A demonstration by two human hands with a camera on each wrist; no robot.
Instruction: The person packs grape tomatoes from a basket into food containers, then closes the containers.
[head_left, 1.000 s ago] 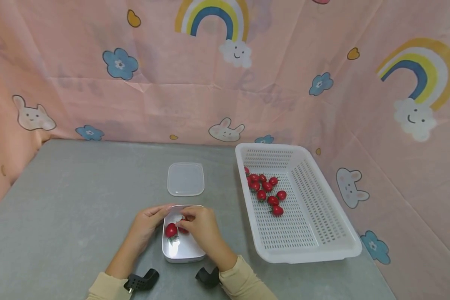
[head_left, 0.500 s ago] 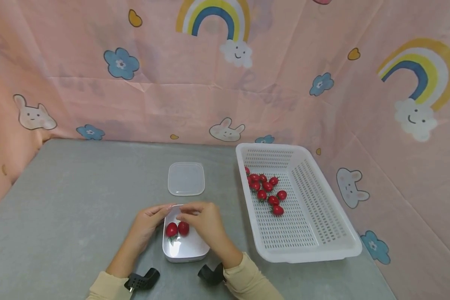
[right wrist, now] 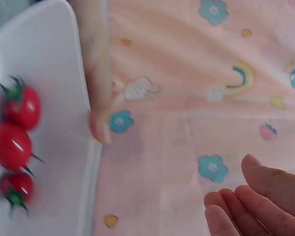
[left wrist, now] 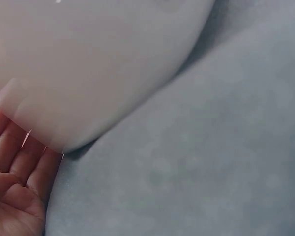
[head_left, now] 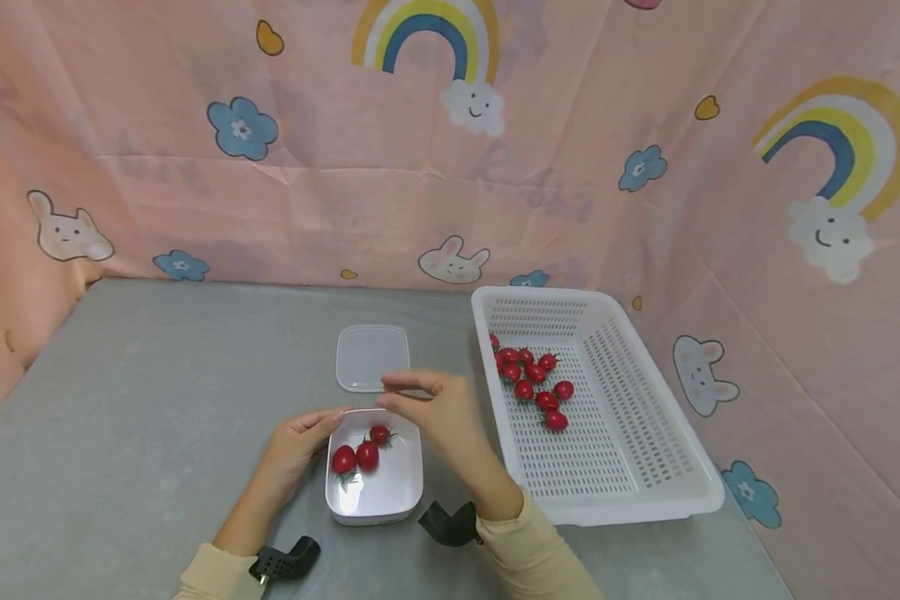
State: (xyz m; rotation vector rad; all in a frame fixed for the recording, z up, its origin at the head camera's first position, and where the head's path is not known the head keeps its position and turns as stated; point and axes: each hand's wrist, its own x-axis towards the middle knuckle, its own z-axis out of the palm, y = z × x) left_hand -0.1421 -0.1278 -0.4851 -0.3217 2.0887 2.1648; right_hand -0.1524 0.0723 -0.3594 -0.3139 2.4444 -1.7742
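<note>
- Your left hand (head_left: 292,446) grips the far left corner of the white box (head_left: 399,487), fingers along its outer wall, thumb up by the rim.
- Your right hand (head_left: 442,410) hangs over the box's far right corner, holding nothing: thumb and fingertips stand apart with a clear gap, fingers loosely bent.
- And inside the box, 3 red tomatoes (head_left: 367,456)! You have 2 side by side toward the left, and 1 just behind them, green stem showing.
- Past the box, the clear lid (head_left: 372,354) lies flat on the grey table (head_left: 157,400), your right fingertips over its near right corner from the head view.
- Over to your right, the white basket (head_left: 615,510) holds a loose cluster of tomatoes against its left side; some hide behind the wall, so you get roughly 12, no firm count.
- Beyond the table hangs a pink cloth (head_left: 330,208) printed with rainbows, rabbits and blue flowers.
- On your wrists, black mounts (head_left: 285,560) beside beige sleeves (head_left: 221,573).
</note>
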